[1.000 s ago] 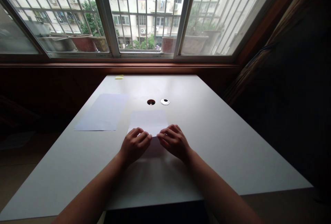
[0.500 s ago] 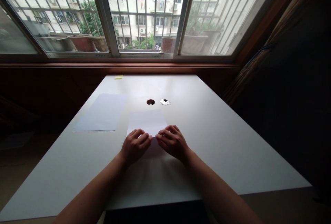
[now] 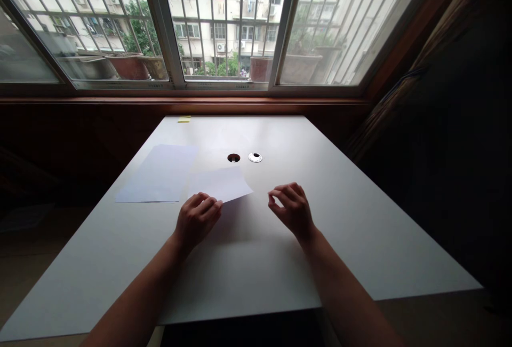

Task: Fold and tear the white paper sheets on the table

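A white sheet of paper (image 3: 218, 182) is pinched at its near edge by my left hand (image 3: 199, 219). Its right corner is lifted, with a shadow on the white table below. To the right of the sheet, apart from it, my right hand (image 3: 292, 211) hovers over the table with nothing in it. Its fingers are curled, thumb and forefinger nearly meeting in a ring. Left of the held sheet, larger pale paper (image 3: 154, 176) lies flat on the table, partly bordering the held one.
The white table (image 3: 360, 240) has a round cable hole (image 3: 234, 158) with its silver cover (image 3: 255, 157) beside it. Yellow sticky notes (image 3: 184, 119) lie at the far left edge. Beyond stands a barred window (image 3: 224, 26); a dark curtain (image 3: 404, 80) hangs at the right.
My right hand has let go of the sheet and moved right. With the paper in it, my left hand has shifted slightly left, and the sheet has turned and tilted.
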Demonstrator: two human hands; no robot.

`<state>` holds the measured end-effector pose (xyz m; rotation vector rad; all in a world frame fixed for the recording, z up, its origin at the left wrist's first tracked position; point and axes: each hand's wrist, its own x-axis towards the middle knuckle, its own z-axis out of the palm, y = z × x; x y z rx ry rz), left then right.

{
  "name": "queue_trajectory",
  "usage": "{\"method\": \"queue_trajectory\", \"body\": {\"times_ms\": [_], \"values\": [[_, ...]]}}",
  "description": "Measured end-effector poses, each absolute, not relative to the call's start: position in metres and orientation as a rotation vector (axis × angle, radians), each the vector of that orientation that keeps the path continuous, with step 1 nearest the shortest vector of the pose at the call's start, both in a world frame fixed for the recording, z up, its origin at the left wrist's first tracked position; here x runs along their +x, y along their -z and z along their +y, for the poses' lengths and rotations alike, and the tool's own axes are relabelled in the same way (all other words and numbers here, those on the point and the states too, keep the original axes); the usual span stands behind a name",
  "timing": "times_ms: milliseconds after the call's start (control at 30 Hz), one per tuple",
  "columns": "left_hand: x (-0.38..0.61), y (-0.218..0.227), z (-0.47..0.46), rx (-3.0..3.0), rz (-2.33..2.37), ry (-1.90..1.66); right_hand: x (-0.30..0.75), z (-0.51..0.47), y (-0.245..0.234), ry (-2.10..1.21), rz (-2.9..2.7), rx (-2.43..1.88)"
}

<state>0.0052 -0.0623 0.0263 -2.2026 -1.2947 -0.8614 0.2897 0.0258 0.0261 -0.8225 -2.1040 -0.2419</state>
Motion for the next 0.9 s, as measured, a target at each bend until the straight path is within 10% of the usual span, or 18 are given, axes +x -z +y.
{"method": "queue_trajectory", "body": {"times_ms": [900], "values": [[0.035,-0.019,-0.061,-2.363,-1.168,0.744,0.255,0.003,-0.024,0.182,-2.404,-0.523]]}}
